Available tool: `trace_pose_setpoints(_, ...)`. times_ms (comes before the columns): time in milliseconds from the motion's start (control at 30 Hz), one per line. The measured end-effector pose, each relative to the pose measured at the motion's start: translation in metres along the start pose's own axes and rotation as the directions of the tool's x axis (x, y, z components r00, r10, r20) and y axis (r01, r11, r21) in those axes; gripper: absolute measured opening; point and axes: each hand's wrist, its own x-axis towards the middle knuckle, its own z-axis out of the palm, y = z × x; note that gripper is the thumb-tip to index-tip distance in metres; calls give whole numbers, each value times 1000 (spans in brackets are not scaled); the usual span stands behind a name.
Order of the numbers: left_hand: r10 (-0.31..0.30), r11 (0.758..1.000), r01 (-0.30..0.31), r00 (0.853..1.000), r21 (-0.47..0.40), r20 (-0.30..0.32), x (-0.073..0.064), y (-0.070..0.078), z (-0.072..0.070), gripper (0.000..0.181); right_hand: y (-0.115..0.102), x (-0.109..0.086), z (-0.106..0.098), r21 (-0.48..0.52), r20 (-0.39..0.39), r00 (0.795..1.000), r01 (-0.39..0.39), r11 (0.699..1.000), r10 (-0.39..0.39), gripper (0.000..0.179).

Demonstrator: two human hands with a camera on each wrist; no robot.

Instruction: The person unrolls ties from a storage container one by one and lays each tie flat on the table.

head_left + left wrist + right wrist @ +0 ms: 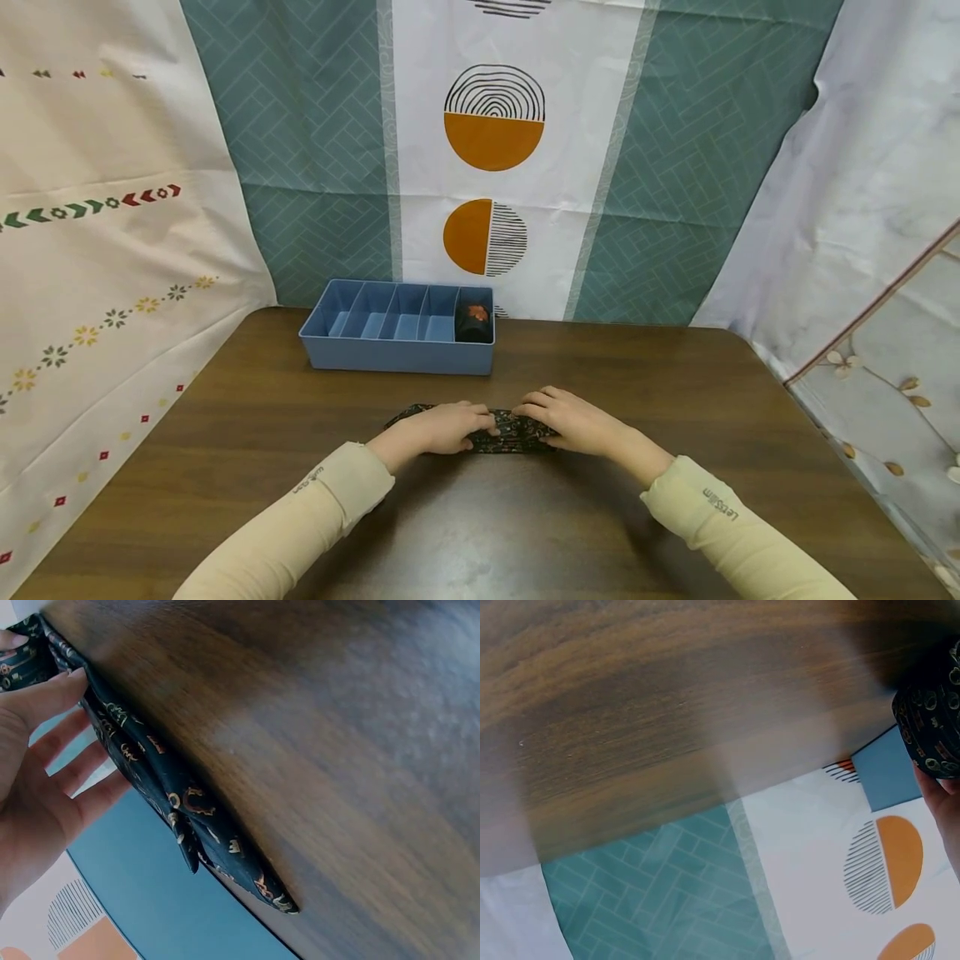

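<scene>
A black cloth [513, 433] with small gold and orange motifs is folded into a long strip on the table. My left hand [446, 427] pinches it, and in the left wrist view the left hand [37, 780] has its thumb on the near side and fingers behind. Left of that hand, the cloth [161, 769] runs out to a pointed, loosely folded end. My right hand [573, 421] grips the strip's right end. In the right wrist view, the rounded cloth end [930, 727] hides most of the right hand [949, 817].
Behind the hands stands a blue divided box [397, 357] near the table's back edge. Its rightmost compartment holds a black bundle [474, 323] with an orange leaf print. The brown table [637, 367] is bordered by hanging patterned curtains [697, 167].
</scene>
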Motion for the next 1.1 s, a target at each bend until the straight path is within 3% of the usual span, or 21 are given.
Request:
trace_pose_setpoints(267, 1, 1000, -1, 1000, 9, 3, -2, 0, 0, 34, 2, -2, 0, -2, -4, 1000, 0, 1000, 0, 42)
trace_pose_setpoints(767, 2, 1000, -2, 1000, 14, 12, -5, -1, 1, 34, 3, -7, -3, -19, 15, 1000, 4, 1000, -3, 49)
trace_pose_setpoints(1100, -3, 1000, 3, 1000, 24, 14, -6, -5, 2, 38, 6, -12, -5, -20, 9, 1000, -9, 1000, 10, 41)
